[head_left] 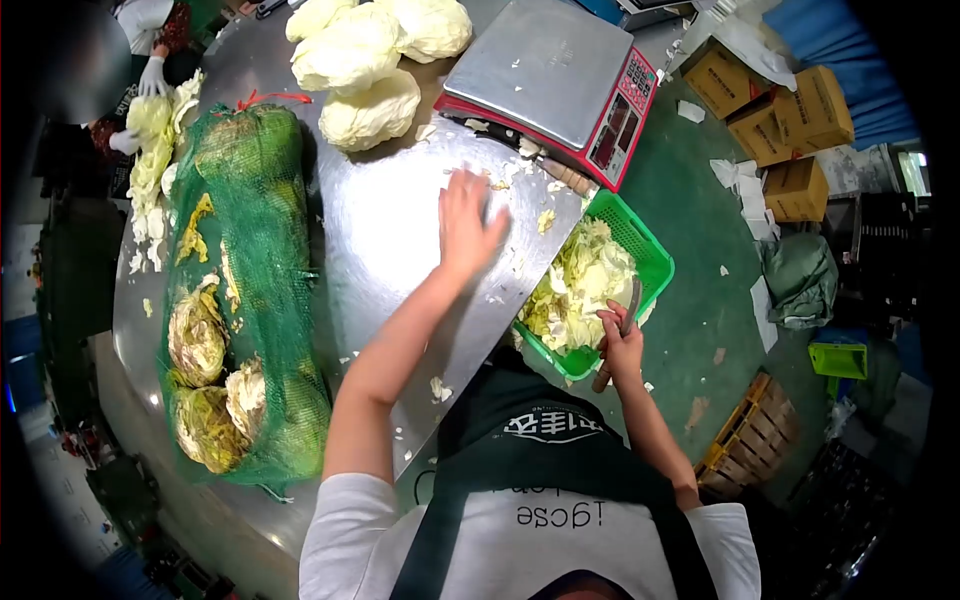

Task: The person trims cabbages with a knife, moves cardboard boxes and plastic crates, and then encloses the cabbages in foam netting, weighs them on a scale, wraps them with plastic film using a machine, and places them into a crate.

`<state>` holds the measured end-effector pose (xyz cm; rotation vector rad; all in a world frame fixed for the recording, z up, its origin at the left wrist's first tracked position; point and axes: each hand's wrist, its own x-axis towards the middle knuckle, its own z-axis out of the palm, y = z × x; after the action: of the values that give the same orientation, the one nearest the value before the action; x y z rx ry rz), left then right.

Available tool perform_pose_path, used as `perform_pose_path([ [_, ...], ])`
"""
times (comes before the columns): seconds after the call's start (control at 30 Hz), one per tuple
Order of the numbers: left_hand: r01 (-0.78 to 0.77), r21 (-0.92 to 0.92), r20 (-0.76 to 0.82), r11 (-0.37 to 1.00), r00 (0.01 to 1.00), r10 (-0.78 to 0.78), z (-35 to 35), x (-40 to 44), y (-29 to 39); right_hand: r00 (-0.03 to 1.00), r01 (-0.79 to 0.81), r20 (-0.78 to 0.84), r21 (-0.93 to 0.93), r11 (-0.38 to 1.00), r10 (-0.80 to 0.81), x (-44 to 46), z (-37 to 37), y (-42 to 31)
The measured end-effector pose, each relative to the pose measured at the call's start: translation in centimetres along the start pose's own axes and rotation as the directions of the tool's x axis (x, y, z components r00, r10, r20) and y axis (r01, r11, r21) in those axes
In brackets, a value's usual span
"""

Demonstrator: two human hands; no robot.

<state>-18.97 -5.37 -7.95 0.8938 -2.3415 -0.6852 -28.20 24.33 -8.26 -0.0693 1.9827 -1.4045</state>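
The left hand (472, 228) is open with its fingers spread, palm down over the metal table (385, 220), and has hold of nothing; it is slightly blurred, so whether it touches the surface is hard to tell. The right hand (622, 345) is closed around 1 knife (630, 308), whose wooden handle end shows below the fist; the blade rises above the fist, over the side of the green basket (650, 250). The basket sits just beside the table edge and holds a heap of pale cabbage leaves (585, 285).

Beyond the left hand, 4 trimmed cabbage heads (370, 110) are grouped on the table, near the red-sided scale (545, 65); 1 wooden handle (567, 177) lies by the scale's near edge, and small leaf scraps dot the metal. Along the table's left side lies 1 green net bag (270, 230) of cabbages, with discoloured heads (200, 335) around its lower left; past it, a co-worker's gloved hand (153, 78) is above loose leaves (150, 165); cardboard boxes (812, 110) stand at right.
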Motion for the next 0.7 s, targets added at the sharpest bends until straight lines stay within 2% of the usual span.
perform_pose_path([
  [0.07, 0.095, 0.253, -0.060, 0.963, 0.995, -0.082, 3.1, 0.5, -0.3, 1.000, -0.030, -0.004, -0.051, 0.998, 0.030, -0.1, 0.2, 0.6],
  [0.13, -0.058, 0.029, 0.171, 0.998, 0.984, 0.052, 5.5, -2.2, 2.1, 0.997, -0.071, -0.023, -0.046, 0.996, 0.070, -0.7, 0.4, 0.5],
  [0.2, -0.173, -0.199, 0.408, 0.965, 0.880, 0.242, 6.0, -6.6, 5.8, 0.995, -0.093, -0.024, 0.031, 0.995, 0.094, -0.9, -0.3, 1.8],
  [0.23, -0.133, -0.413, 0.411, 0.901, 0.856, 0.315, 5.7, -8.9, 6.2, 0.994, -0.101, -0.023, 0.068, 0.993, 0.103, -1.1, -0.7, 2.2],
  [0.27, -0.080, -0.605, 0.395, 0.792, 0.833, 0.386, 5.4, -11.0, 6.6, 0.982, -0.187, 0.018, 0.081, 0.979, 0.186, -1.9, -1.2, 2.3],
  [0.33, 0.018, -0.544, 0.334, 0.839, 0.922, 0.197, -0.4, -13.3, 6.3, 0.928, -0.364, 0.119, 0.078, 0.928, 0.354, -3.9, -2.1, 2.4],
  [0.4, 0.100, -0.209, 0.092, 0.973, 0.992, -0.082, -5.0, -17.7, 2.1, 0.899, -0.429, 0.157, 0.133, 0.894, 0.408, -5.3, -3.0, 5.4],
  [0.43, 0.273, -0.067, -0.057, 0.960, 0.959, -0.276, -8.0, -19.7, 0.9, 0.882, -0.462, 0.183, 0.156, 0.873, 0.434, -5.3, -2.9, 6.3],
  [0.47, 0.452, 0.050, -0.231, 0.890, 0.873, -0.430, -10.3, -21.6, 0.6, 0.906, -0.399, 0.204, 0.112, 0.910, 0.372, -5.1, -2.5, 6.1],
  [0.57, 0.654, 0.209, -0.248, 0.727, 0.755, -0.607, -10.0, -26.7, 1.9, 0.928, -0.194, 0.324, 0.002, 0.981, 0.183, -4.4, 1.3, 1.9],
  [0.6, 0.567, 0.147, -0.115, 0.810, 0.824, -0.555, -9.1, -27.0, 3.0, 0.926, -0.117, 0.359, -0.017, 0.993, 0.116, -4.1, 3.4, 0.1],
  [0.63, 0.462, -0.061, 0.049, 0.885, 0.887, -0.459, -7.8, -27.5, 4.0, 0.911, -0.012, 0.411, -0.031, 0.999, 0.023, -3.4, 5.6, -1.7],
  [0.67, 0.255, -0.488, 0.176, 0.835, 0.965, -0.192, -6.3, -26.8, 3.8, 0.884, 0.103, 0.463, -0.055, 0.993, -0.067, -2.1, 7.7, -3.1],
  [0.7, 0.321, -0.555, 0.285, 0.767, 0.940, -0.187, -5.9, -26.3, 4.5, 0.851, 0.220, 0.501, -0.068, 0.973, -0.157, -0.9, 9.8, -4.6],
])
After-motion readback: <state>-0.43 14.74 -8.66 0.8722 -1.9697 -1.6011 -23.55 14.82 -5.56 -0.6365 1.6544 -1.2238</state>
